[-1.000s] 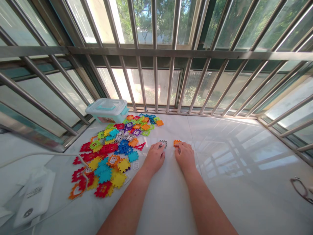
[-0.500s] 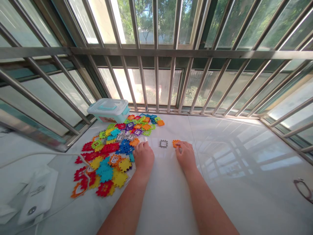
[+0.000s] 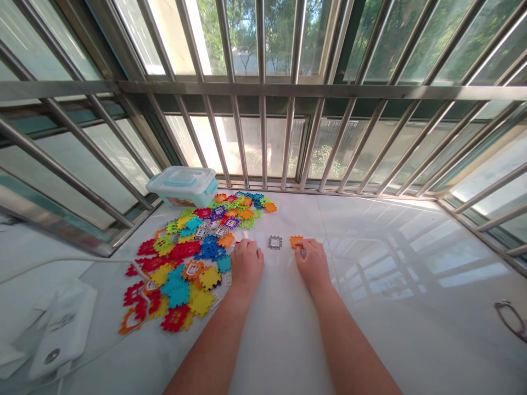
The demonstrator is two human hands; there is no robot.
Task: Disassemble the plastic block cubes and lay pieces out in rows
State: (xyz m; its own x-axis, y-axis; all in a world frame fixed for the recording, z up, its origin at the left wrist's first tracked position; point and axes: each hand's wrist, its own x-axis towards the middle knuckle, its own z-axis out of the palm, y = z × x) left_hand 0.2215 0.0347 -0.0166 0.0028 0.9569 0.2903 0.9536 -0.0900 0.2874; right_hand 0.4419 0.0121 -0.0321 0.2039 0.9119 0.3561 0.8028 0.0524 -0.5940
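Observation:
My right hand (image 3: pixel 312 260) has its fingers closed on the edge of a small orange interlocking building tile (image 3: pixel 296 241), low over the white surface. To its left lies a grey notched building tile (image 3: pixel 275 242) with a window-like grid, touched by neither hand. My left hand (image 3: pixel 247 264) is just left of the grey tile, fingers curled down. A sliver of a red building tile (image 3: pixel 237 242) shows at its fingertips; the rest is hidden under the fingers. Left of that hand spreads a pile of colourful notched tiles (image 3: pixel 175 288), with a blue one (image 3: pixel 211 248) close by.
A teal box with a clear lid (image 3: pixel 183 185) stands behind the pile. A white power strip (image 3: pixel 63 329) and its cable (image 3: pixel 102 258) lie at the left, the cable crossing some tiles. Metal bars (image 3: pixel 263 89) line the window side. Glasses (image 3: pixel 510 318) rest at the far right.
My left hand has shifted slightly right, away from the pile, and a red sliver now shows at its fingertips. My right hand stays with the orange tile.

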